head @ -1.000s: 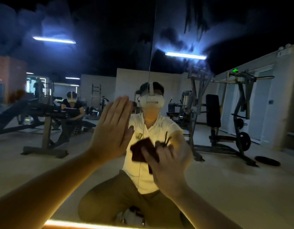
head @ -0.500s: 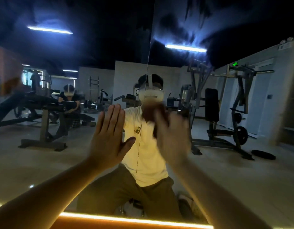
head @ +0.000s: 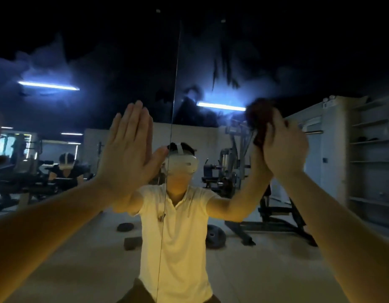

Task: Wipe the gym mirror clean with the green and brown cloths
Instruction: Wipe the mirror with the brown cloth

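The gym mirror fills the view and has a thin vertical seam near the middle. My left hand lies flat against the glass just left of the seam, fingers straight and together. My right hand is raised on the right and presses the brown cloth against the glass; the bunched cloth sticks out above and left of my fingers. How my right fingers lie on the cloth is blurred. No green cloth is in view.
The mirror reflects me in a white shirt and headset, another person at a bench on the left, weight machines, plates on the floor and shelving on the right. Smears show on the upper glass.
My right hand has swept the brown cloth up and to the right across the glass. My left hand has stayed flat on the mirror, and the camera has tilted upward.
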